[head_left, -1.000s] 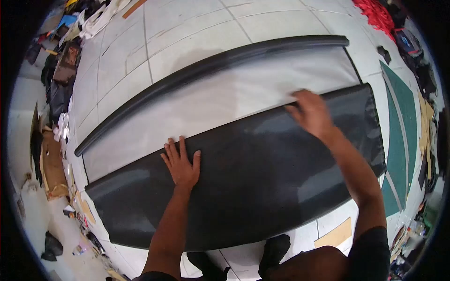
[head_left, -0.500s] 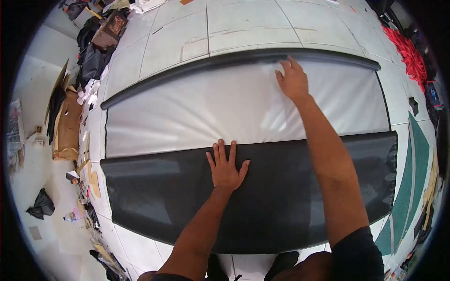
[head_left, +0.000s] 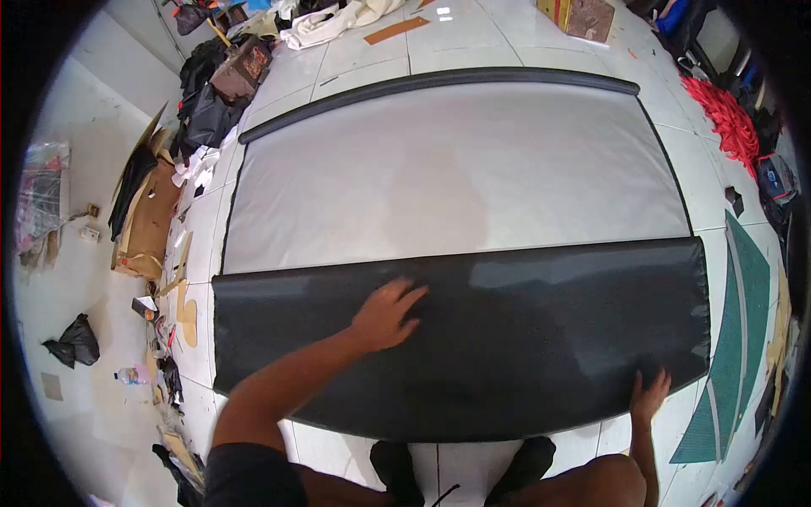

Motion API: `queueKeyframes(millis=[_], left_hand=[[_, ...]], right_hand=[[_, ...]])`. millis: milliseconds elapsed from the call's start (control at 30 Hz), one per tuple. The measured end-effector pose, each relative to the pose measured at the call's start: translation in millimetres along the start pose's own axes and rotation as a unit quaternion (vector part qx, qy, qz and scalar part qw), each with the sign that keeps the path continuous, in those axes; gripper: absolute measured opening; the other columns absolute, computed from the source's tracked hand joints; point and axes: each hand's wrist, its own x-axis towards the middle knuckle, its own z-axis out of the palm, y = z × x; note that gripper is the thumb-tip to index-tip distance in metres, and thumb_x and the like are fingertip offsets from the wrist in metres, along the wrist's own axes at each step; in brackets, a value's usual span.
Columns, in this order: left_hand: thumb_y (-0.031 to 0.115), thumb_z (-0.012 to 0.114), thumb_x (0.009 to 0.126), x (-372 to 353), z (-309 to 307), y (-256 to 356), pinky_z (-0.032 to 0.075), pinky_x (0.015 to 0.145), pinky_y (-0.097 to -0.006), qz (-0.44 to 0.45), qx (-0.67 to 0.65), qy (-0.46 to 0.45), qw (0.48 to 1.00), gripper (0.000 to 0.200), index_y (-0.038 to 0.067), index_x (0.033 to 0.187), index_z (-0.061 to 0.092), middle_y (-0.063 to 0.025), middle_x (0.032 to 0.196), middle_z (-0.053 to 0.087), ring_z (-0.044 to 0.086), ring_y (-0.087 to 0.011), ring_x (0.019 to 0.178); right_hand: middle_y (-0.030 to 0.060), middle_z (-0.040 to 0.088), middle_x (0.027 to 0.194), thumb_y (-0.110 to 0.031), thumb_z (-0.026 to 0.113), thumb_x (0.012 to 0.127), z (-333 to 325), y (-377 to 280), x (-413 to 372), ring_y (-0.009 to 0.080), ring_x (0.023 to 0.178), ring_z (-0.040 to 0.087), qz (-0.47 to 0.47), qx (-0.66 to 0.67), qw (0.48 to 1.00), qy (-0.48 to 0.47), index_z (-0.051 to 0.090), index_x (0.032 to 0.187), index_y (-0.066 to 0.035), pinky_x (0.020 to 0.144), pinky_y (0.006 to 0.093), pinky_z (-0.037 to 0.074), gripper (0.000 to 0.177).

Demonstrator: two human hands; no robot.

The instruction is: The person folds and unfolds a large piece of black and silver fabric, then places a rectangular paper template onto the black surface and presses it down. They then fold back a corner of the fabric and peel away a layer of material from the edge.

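Observation:
A large sheet of black material [head_left: 524,338] lies folded over on the floor in front of me. Beyond the fold its pale grey side [head_left: 448,169] faces up, and the far end forms a long dark roll [head_left: 439,78]. My left hand [head_left: 389,317] is over the black part, just below the fold line, with its fingers spread and slightly blurred. At the front right of the sheet, my right hand [head_left: 650,397] is close to the curved near edge, fingers apart. Neither hand has anything gripped.
Green textured sheet pieces [head_left: 735,338] lie on the tiles to the right, below a red heap of material [head_left: 722,122]. Cardboard [head_left: 148,224], a black bag [head_left: 76,342] and scraps line the left side. A box [head_left: 579,19] stands at the far right.
My right hand has come back from the far roll to the near right edge. My left hand has lifted from lying flat at the fold and shifted slightly left and nearer. The view has shifted.

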Motion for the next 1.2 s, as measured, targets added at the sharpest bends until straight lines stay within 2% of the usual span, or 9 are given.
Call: queueKeyframes(millis=[100,200,267,300,467,700,900,1067,1200], left_hand=[[0.038,0.052,0.091,-128.1,-6.1,-38.1,0.04,0.1,-0.0451,-0.173,0.033,-0.155,0.972,0.045,0.003,0.12,0.056,-0.0193,0.117,0.056,0.049,-0.0373,0.118],[0.054,0.043,0.091,-273.8,38.2,-75.5,0.047,0.086,-0.0446,-0.443,-0.107,-0.297,0.839,0.06,0.001,0.117,0.056,-0.0227,0.109,0.06,0.059,-0.0352,0.096],[0.065,0.044,0.087,-350.6,64.6,-69.8,0.054,0.069,-0.0423,-0.713,-0.324,-0.171,0.598,0.076,0.005,0.134,0.045,-0.0237,0.104,0.061,0.065,-0.0274,0.076],[0.062,0.043,0.09,-375.6,75.4,-57.7,0.053,0.062,-0.0377,-0.683,-0.379,-0.106,0.616,0.072,0.001,0.129,0.045,-0.0225,0.094,0.063,0.063,-0.0284,0.07],[0.03,0.046,0.098,-397.2,142.6,-86.5,0.047,0.054,-0.0326,-0.489,-0.676,0.447,0.322,0.025,0.006,0.102,0.053,-0.0092,0.076,0.059,0.056,-0.0199,0.059],[0.027,0.057,0.089,-429.5,167.6,-115.6,0.044,0.077,-0.035,-0.513,-0.594,0.487,0.383,0.028,0.006,0.107,0.059,-0.0058,0.104,0.062,0.056,-0.0199,0.091],[0.023,0.054,0.091,-511.8,193.4,-72.3,0.044,0.081,-0.0354,-0.587,-0.576,0.455,0.341,0.031,0.004,0.115,0.057,-0.0101,0.107,0.061,0.056,-0.0207,0.098],[0.028,0.056,0.091,-550.1,127.2,-54.4,0.044,0.076,-0.0331,-0.608,-0.499,0.47,0.402,0.036,0.004,0.117,0.053,-0.0088,0.103,0.06,0.055,-0.0187,0.092],[0.031,0.058,0.091,-498.3,4.0,-118.1,0.043,0.073,-0.0312,-0.517,-0.432,0.525,0.52,0.04,0.004,0.119,0.05,-0.0077,0.099,0.059,0.055,-0.017,0.087]], right_hand=[[0.0253,0.054,0.111,-0.042,0.069,0.083,36.1,108.1,-72.4,0.0355,0.098,0.056,0.166,-0.014,0.984,0.059,0.042,0.128,0.005,0.084,0.0422,0.046,0.07],[0.0181,0.058,0.094,-0.045,0.069,0.083,0.4,60.2,-74.4,0.0243,0.072,0.057,0.445,0.24,0.857,-0.095,0.042,0.128,0.003,0.062,0.0363,0.048,0.072],[0.0102,0.058,0.087,-0.048,0.071,0.08,16.2,66.9,-71.1,0.0171,0.062,0.051,0.429,0.385,0.814,-0.077,0.041,0.129,0.002,0.052,0.0308,0.042,0.076],[0.0102,0.059,0.092,-0.049,0.071,0.08,14.9,62.1,-59.4,0.0178,0.067,0.053,0.433,0.447,0.779,-0.07,0.041,0.129,0.002,0.055,0.0311,0.043,0.077],[0.0127,0.059,0.115,-0.036,0.07,0.082,37.3,108.7,-9.2,0.0247,0.096,0.056,0.434,0.567,0.698,-0.056,0.054,0.12,-0.001,0.079,0.0388,0.045,0.055],[0.0138,0.057,0.123,-0.028,0.065,0.085,46.9,164.8,-1.1,0.0274,0.112,0.053,0.435,0.569,0.696,-0.051,0.057,0.117,-0.001,0.091,0.0434,0.039,0.043],[0.0139,0.056,0.125,-0.028,0.062,0.086,-10.5,187.7,-54.5,0.029,0.113,0.053,0.424,0.557,0.712,-0.05,0.052,0.124,0.0,0.096,0.0431,0.04,0.048],[0.0139,0.056,0.125,-0.026,0.061,0.086,-75.4,207.8,-56.0,0.0292,0.114,0.053,0.27,0.699,0.66,-0.061,0.048,0.129,0.001,0.101,0.0418,0.039,0.052],[0.0137,0.058,0.118,-0.023,0.055,0.089,-136.2,165.9,59.1,0.0264,0.111,0.055,0.226,0.643,0.731,-0.031,0.051,0.123,0.004,0.1,0.0371,0.041,0.044]])
